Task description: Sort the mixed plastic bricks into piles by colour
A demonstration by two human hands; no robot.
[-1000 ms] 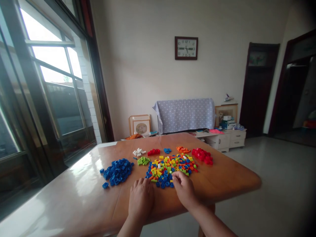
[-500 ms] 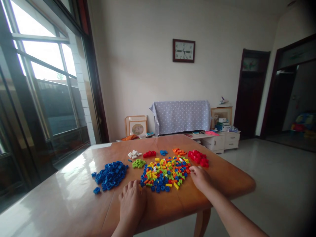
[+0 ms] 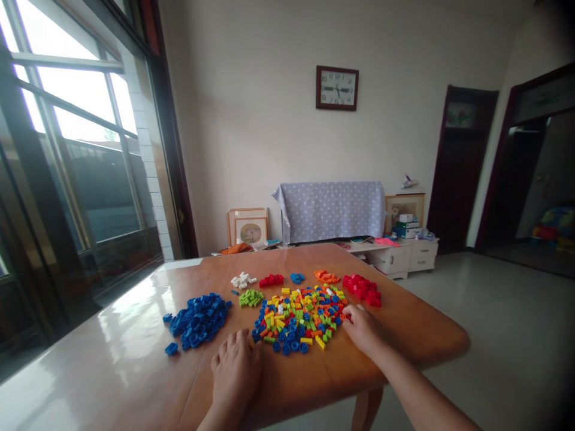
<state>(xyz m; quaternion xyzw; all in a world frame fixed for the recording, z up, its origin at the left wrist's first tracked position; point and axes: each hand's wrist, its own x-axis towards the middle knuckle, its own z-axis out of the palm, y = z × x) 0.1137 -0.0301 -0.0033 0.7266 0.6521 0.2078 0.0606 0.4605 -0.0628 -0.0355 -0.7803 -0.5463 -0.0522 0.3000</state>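
A mixed heap of small toy building bricks, in yellow, green, orange, red and blue, lies on the wooden table. My left hand rests on the table at the heap's near left side, back upward and fingers curled down. A bit of yellow shows by its thumb; what lies under the fingers is hidden. My right hand is at the heap's right edge, thumb and fingers drawn together in a pinch. Whatever is between its fingertips is too small to make out.
Sorted piles surround the heap: blue pieces, white, green, red, small blue, orange and red at right. Beyond the table stands a low white cabinet.
The view has shifted slightly, so the piles and both hands appear a little displaced. Both hands keep nearly the same places beside the heap; the right fingertips have moved very little.
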